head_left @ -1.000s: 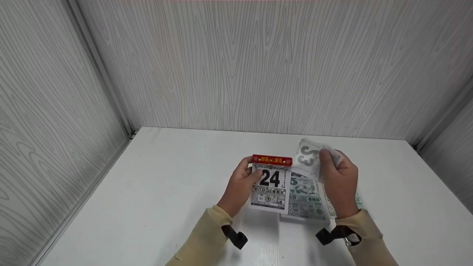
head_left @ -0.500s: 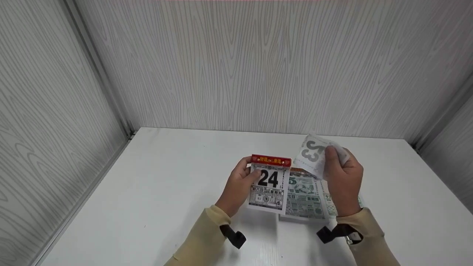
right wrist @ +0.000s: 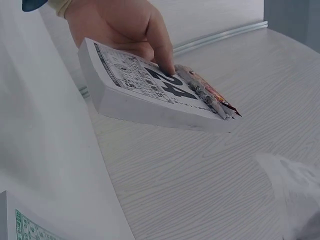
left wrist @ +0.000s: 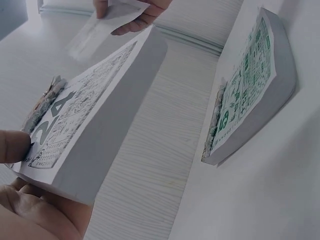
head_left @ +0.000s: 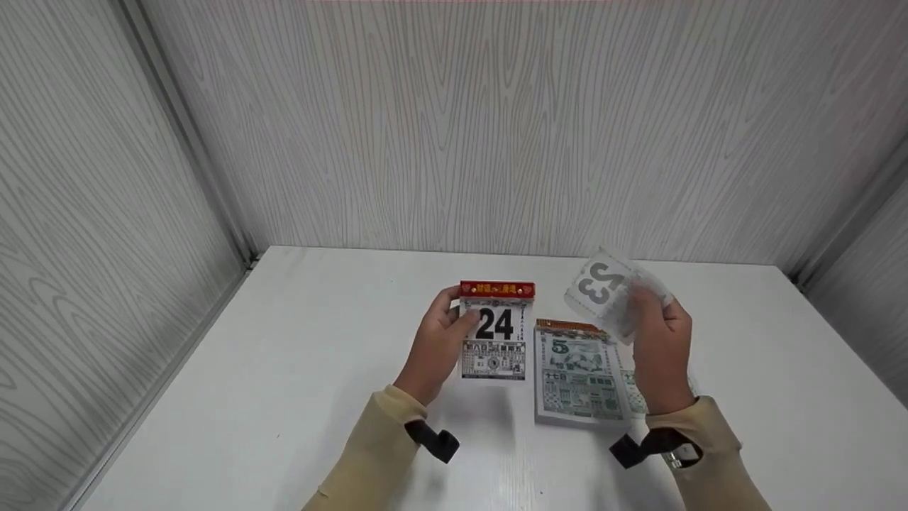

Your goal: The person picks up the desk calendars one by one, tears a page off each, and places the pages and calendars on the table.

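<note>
My left hand holds a thick tear-off calendar by its left side, thumb on the front page near the large 24. The calendar has a red top strip with gold characters and is raised above the table. Between thumb and fingers, my right hand pinches a loose calendar page, its 23 showing mirrored through the thin paper. Below and between the hands lies a second calendar block, printed in green with a 5. In the left wrist view, the held calendar shows its thick page edges.
Partly hidden under my right hand, green-printed paper lies on the table beside the second block. The white table meets a wood-grain back panel, with similar panels at the left and right.
My left hand has moved the calendar left and slightly up, away from the green block, uncovering more of it. My right hand has drawn the loose page a little to the right and turned it.
</note>
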`<action>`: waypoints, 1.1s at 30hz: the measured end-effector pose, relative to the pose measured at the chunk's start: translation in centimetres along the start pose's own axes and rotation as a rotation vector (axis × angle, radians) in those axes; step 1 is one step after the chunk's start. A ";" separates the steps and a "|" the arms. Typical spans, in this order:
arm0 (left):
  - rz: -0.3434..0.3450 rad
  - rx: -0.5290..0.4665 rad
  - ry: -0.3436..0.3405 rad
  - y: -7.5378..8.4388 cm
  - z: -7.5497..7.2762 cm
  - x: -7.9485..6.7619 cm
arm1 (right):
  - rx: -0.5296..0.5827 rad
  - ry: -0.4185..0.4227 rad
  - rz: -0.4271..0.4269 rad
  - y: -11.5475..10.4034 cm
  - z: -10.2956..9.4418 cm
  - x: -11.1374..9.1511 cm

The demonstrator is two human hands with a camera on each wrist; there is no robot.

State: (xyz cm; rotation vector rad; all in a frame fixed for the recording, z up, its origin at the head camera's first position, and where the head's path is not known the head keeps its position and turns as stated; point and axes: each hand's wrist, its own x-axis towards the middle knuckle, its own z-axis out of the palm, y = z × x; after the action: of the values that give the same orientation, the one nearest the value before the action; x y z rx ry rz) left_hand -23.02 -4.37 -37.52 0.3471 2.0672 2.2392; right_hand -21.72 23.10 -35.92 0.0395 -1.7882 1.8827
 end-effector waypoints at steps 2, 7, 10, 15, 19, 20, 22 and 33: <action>-0.002 0.017 0.004 0.1 -0.2 0.0 | -0.020 -0.028 0.008 0.1 0.0 0.0; 0.008 0.109 0.014 0.4 -0.5 0.1 | -0.112 -0.097 -0.001 0.3 -0.1 0.0; 0.013 0.189 0.028 0.4 -0.7 0.1 | -0.139 -0.115 0.016 0.4 -0.2 -0.1; -0.018 0.298 0.067 0.1 -1.0 0.2 | -0.162 -0.134 0.033 0.5 -0.3 -0.1; -0.071 0.364 0.088 -0.4 -1.1 0.4 | -0.213 -0.140 0.020 0.6 -0.2 0.0; -0.087 0.383 0.092 -0.5 -1.2 0.4 | -0.232 -0.142 0.016 0.6 -0.2 0.0; -0.116 0.424 0.098 -0.7 -1.3 0.4 | -0.253 -0.154 0.015 0.7 -0.1 0.0; -0.253 0.556 0.169 -1.3 -2.2 0.5 | -0.307 -0.207 0.005 0.9 0.2 -0.2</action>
State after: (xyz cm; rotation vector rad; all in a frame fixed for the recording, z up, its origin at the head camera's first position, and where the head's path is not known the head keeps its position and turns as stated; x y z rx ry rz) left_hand -24.05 -6.27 -38.89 -0.0815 2.6262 1.5752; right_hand -21.97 22.87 -36.76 0.1219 -2.2009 1.6361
